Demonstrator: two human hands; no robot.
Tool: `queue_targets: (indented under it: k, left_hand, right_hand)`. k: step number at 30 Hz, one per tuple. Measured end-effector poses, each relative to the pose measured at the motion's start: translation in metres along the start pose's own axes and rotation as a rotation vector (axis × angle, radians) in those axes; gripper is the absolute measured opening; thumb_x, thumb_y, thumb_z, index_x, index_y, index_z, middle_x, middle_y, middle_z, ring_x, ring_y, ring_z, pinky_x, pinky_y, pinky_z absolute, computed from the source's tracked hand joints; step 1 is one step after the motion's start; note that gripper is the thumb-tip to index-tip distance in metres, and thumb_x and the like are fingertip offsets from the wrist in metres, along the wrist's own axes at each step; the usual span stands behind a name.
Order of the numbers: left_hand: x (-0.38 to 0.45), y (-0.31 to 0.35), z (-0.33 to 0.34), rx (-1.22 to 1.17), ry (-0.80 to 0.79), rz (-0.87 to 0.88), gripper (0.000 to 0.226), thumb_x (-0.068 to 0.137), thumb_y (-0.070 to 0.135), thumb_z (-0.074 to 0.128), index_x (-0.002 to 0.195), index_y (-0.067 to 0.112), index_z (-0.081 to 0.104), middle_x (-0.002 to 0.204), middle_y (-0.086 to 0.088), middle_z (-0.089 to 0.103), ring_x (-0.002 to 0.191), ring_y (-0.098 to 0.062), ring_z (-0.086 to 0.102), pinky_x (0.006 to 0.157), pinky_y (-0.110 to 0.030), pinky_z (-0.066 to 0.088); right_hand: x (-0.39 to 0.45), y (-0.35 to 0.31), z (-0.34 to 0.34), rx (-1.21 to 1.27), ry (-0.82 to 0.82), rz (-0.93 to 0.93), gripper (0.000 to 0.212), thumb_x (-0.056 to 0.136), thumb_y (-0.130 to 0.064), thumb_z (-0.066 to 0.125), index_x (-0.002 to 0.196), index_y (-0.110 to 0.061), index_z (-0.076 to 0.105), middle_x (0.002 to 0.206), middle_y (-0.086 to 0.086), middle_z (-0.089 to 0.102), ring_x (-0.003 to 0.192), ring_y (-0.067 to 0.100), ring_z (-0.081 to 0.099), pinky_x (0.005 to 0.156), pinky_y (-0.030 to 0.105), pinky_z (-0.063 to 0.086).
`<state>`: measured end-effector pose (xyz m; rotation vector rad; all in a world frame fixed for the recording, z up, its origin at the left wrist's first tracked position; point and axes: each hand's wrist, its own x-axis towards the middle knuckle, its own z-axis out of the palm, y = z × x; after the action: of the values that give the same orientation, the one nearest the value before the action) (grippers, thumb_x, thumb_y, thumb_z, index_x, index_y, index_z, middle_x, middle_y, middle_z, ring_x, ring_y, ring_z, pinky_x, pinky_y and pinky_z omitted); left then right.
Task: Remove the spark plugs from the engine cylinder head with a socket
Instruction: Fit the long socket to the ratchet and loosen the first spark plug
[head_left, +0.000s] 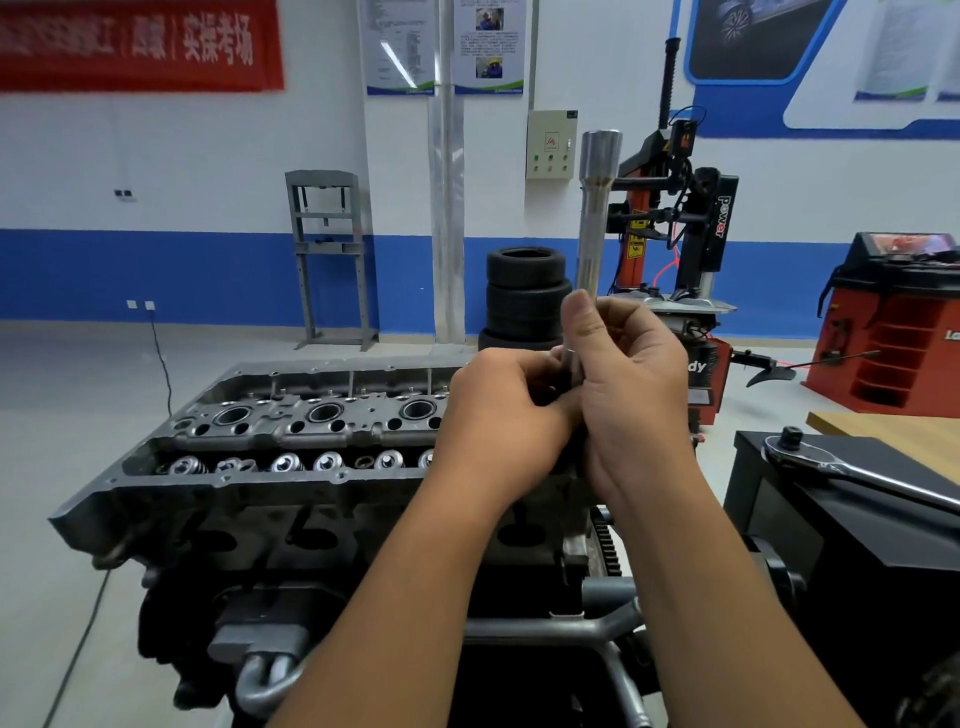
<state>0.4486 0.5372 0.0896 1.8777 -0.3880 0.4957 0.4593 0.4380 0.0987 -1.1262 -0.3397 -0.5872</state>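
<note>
the long grey cast-metal engine cylinder head (291, 441) fills the middle of my view, sitting on its dark engine block and stand, with three round spark plug wells open along the top row and a line of shiny valve springs below. its right end is hidden behind my hands. to the right is the black bench (810, 525), and on it lies the chrome ratchet wrench (852, 470), well apart from the socket and not attached to it.

the long silver tubular spark plug socket (597, 218) stands upright above the right end of the head. my right hand (631, 395) is curled round its lower shaft, thumb up against the tube. my left hand (506, 415) has its fingers bunched at the socket's lower end; i cannot tell whether it pinches a plug, the socket tip, or both, since the fingers cover it. no spark plug is visible to me.

my worries from here, as i judge them: if a plug is being worked out of the socket end, it could slip and drop into an open well or among the valve springs, cracking its ceramic. the tall socket, held only low down, could tip and knock the head's machined face. and the ratchet sits near the bench edge, where a stray elbow could send it to the floor.
</note>
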Motion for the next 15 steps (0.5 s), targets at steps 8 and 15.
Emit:
queue_targets:
  k: [8, 15]
  left_hand:
    - [0.0001, -0.0008, -0.0019, -0.007, 0.027, -0.011, 0.011, 0.088, 0.021, 0.082, 0.087, 0.031, 0.079, 0.084, 0.013, 0.079, 0.080, -0.003, 0.074, 0.082, -0.042, 0.064]
    - [0.0007, 0.0012, -0.0048, -0.101, -0.088, -0.025, 0.016, 0.100, 0.016, 0.070, 0.104, 0.026, 0.081, 0.093, 0.007, 0.081, 0.090, -0.008, 0.076, 0.086, -0.036, 0.063]
  right_hand:
    - [0.0007, 0.0019, 0.0029, 0.026, -0.019, -0.004, 0.023, 0.090, -0.039, 0.075, 0.092, -0.017, 0.069, 0.079, 0.010, 0.069, 0.077, 0.026, 0.065, 0.080, 0.052, 0.059]
    - [0.0013, 0.0017, 0.0029, 0.004, -0.008, -0.013, 0.031, 0.090, -0.046, 0.069, 0.079, -0.017, 0.072, 0.078, 0.008, 0.065, 0.075, 0.024, 0.058, 0.078, 0.049, 0.055]
